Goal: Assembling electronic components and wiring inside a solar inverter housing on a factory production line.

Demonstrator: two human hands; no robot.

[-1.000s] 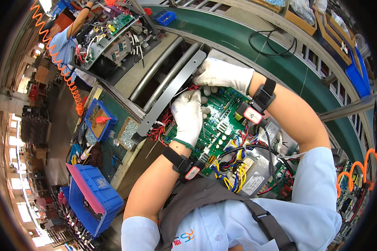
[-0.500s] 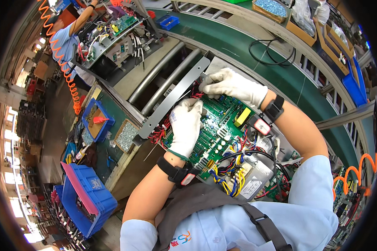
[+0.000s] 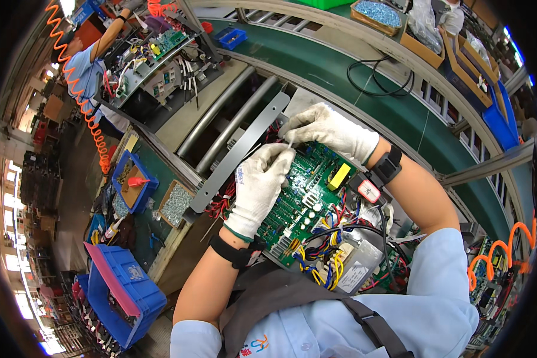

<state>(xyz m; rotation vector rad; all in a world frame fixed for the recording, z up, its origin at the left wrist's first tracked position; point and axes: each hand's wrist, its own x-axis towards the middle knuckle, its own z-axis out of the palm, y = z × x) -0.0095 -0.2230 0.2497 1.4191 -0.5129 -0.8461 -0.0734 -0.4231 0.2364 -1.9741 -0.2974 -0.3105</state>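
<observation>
Your left hand (image 3: pixel 258 186) has drawn nearer your right hand (image 3: pixel 329 131).
Both curl partly closed over the green circuit board (image 3: pixel 296 206); whether they grip anything, I cannot tell.

Green bench (image 3: pixel 164 170) bearing blue bin (image 3: pixel 142 201), tray (image 3: pixel 166 219) of small parts (image 3: pixel 176 204), probably pliers (image 3: pixel 155 240)

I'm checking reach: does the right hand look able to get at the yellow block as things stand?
Probably yes: the yellow block sits uncovered on the green board, near the right hand, though the strapped-on dark box crowds one side.
</observation>
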